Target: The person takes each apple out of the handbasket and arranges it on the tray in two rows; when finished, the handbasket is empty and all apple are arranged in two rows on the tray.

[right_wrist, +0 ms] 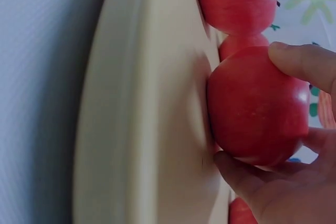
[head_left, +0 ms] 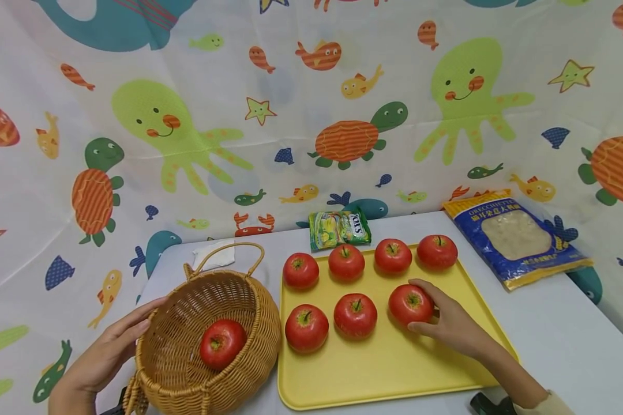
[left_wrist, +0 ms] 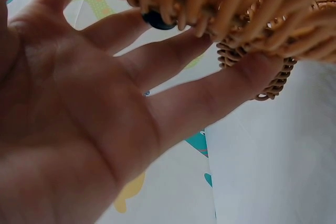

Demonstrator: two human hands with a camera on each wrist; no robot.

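Observation:
My right hand (head_left: 454, 324) holds a red apple (head_left: 410, 305) between thumb and fingers at the front row's right end, low over the yellow tray (head_left: 384, 377). In the right wrist view the same apple (right_wrist: 257, 108) sits close against the tray surface (right_wrist: 178, 129). On the left, a round wicker basket (head_left: 263, 334) tilts its mouth toward me, with one red apple (head_left: 222, 344) inside. My left hand (head_left: 104, 353) touches the basket's left side with extended fingers; the left wrist view shows its fingers (left_wrist: 194, 98) against the woven wall (left_wrist: 252, 14).
Several more apples (head_left: 346, 262) stand in two rows on the tray. Behind it lies a green candy packet (head_left: 340, 229). A blue pasta bag (head_left: 516, 233) lies at the back right, and a white tissue packet (head_left: 214, 253) behind the basket. A patterned cloth (head_left: 291, 115) hangs along the table's back.

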